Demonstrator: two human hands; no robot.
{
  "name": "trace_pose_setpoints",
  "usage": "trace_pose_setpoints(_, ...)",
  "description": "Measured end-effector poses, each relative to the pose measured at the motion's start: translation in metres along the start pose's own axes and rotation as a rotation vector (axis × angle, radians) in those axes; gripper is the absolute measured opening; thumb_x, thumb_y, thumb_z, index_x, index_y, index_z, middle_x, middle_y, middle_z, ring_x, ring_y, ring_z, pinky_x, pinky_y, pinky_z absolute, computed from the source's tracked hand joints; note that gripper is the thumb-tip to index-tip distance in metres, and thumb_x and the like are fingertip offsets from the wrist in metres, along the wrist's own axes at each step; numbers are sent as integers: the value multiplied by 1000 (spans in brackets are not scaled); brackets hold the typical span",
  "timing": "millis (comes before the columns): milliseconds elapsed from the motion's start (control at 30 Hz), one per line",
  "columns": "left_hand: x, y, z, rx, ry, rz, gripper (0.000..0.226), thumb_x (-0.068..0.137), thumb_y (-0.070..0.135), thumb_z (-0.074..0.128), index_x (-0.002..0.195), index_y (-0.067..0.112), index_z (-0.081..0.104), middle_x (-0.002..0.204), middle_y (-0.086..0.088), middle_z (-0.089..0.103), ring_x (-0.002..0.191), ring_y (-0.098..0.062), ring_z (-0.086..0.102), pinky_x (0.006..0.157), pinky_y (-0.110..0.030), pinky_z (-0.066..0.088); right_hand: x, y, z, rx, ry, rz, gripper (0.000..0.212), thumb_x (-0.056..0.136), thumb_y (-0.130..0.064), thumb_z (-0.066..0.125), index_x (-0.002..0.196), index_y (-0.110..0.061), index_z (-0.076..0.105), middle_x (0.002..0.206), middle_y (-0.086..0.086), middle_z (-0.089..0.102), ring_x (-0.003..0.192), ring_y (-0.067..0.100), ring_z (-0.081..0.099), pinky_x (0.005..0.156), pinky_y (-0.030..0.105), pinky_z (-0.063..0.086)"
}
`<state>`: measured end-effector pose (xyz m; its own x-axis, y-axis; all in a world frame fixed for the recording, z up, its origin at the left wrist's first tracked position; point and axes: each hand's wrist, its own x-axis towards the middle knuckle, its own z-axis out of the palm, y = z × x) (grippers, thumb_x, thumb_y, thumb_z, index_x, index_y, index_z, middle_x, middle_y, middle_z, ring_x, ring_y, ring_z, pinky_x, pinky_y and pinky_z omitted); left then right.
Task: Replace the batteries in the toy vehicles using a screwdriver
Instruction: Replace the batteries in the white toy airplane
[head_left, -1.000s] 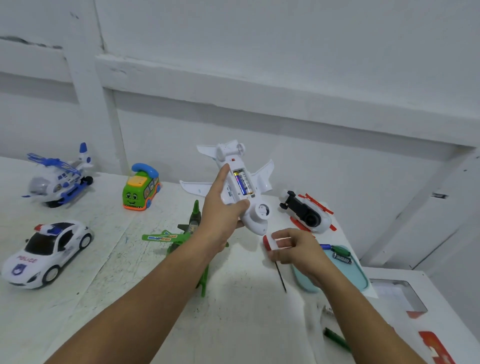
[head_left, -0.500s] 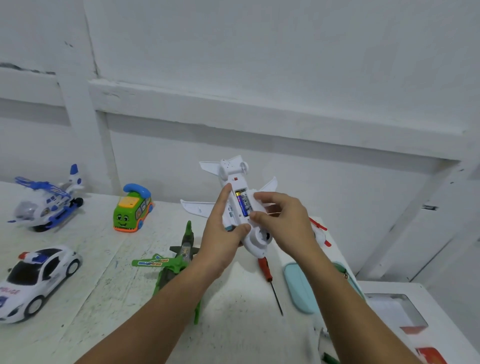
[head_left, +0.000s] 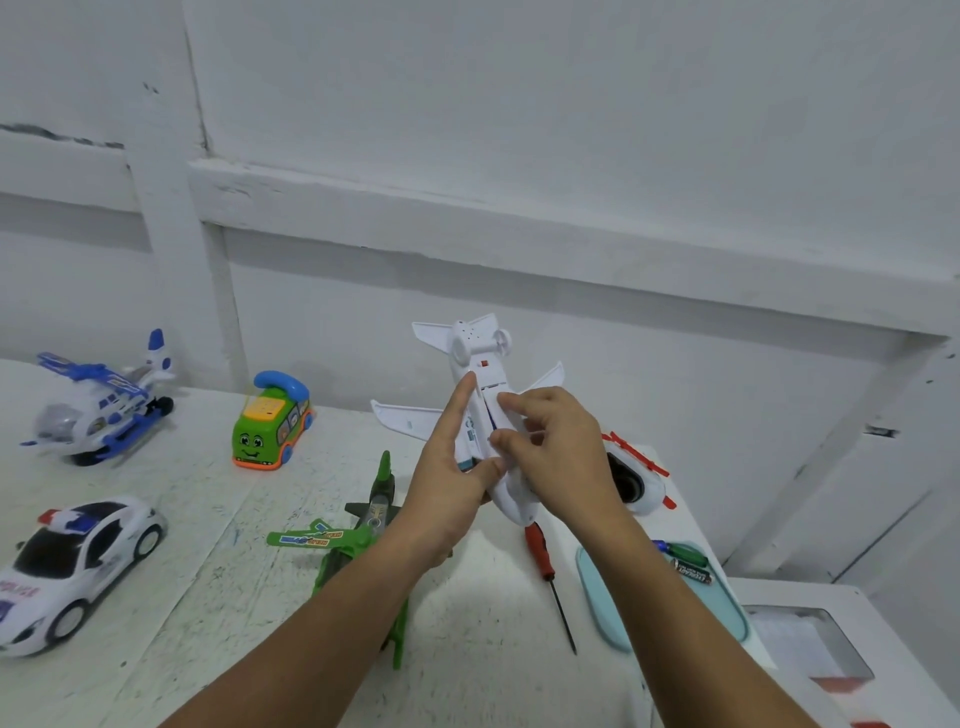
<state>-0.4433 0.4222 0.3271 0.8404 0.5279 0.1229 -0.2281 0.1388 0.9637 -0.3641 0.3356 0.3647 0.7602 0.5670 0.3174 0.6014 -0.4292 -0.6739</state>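
My left hand (head_left: 448, 478) grips a white toy airplane (head_left: 480, 358) belly-up above the table, index finger stretched along its fuselage. My right hand (head_left: 556, 452) holds the white battery cover (head_left: 503, 415) against the airplane's belly with thumb and fingertips; the batteries are hidden under it. A red-handled screwdriver (head_left: 543, 558) lies on the table below the airplane. Loose batteries (head_left: 691, 566) lie in a light-blue tray (head_left: 597, 597) at the right.
A green toy helicopter (head_left: 358, 540) lies under my left forearm. At the left stand a green bus (head_left: 270, 421), a blue-white helicopter (head_left: 104, 400) and a police car (head_left: 72, 561). A white-red toy (head_left: 636, 478) lies behind my right hand. A white box (head_left: 810, 644) sits at the right.
My right hand rose from the table with the white cover and set it over the airplane's battery compartment; the batteries that showed earlier are now covered.
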Motion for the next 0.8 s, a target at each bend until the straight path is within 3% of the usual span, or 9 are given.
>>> trace_pose_setpoints(200,4,0,1,-5,10,-9,87,91,-10,57,137,61,35,143,17,48,116,-15,62,80,-34,60,2,-2,1,-70,33,-17,39,94,-23,60,133,-21,59,130,2,56,115,17,56,102,35,48)
trace_pose_setpoints(333,4,-1,4,-2,18,-14,85,91,-9,59,130,64,37,122,35,50,108,-3,61,71,-25,59,2,-2,4,-105,55,-14,40,96,-25,57,136,-21,57,132,1,54,118,16,54,101,27,44)
trace_pose_setpoints(500,3,0,5,-22,24,-65,86,91,-9,58,139,57,34,133,15,52,103,-8,65,73,-31,61,2,1,3,-88,7,-29,37,98,-24,54,135,-19,57,129,0,51,119,14,51,95,18,38)
trace_pose_setpoints(567,2,1,4,-33,21,-68,87,91,-13,56,140,56,34,133,14,52,91,-3,69,67,-28,60,5,4,0,-44,-24,-48,34,99,-19,52,132,-17,59,119,0,51,112,14,53,90,17,44)
trace_pose_setpoints(700,-1,2,4,-44,1,-82,89,91,-16,52,142,54,34,130,13,56,89,-7,72,65,-30,59,10,13,-9,41,-82,-50,31,98,-10,52,126,-17,64,99,-8,48,77,7,53,59,10,44)
trace_pose_setpoints(800,-2,4,6,-57,2,-103,88,90,-15,54,142,54,35,127,19,55,94,-13,71,65,-30,59,10,18,-11,79,-88,-47,29,96,-10,56,123,-17,66,95,-11,49,73,6,53,57,10,46)
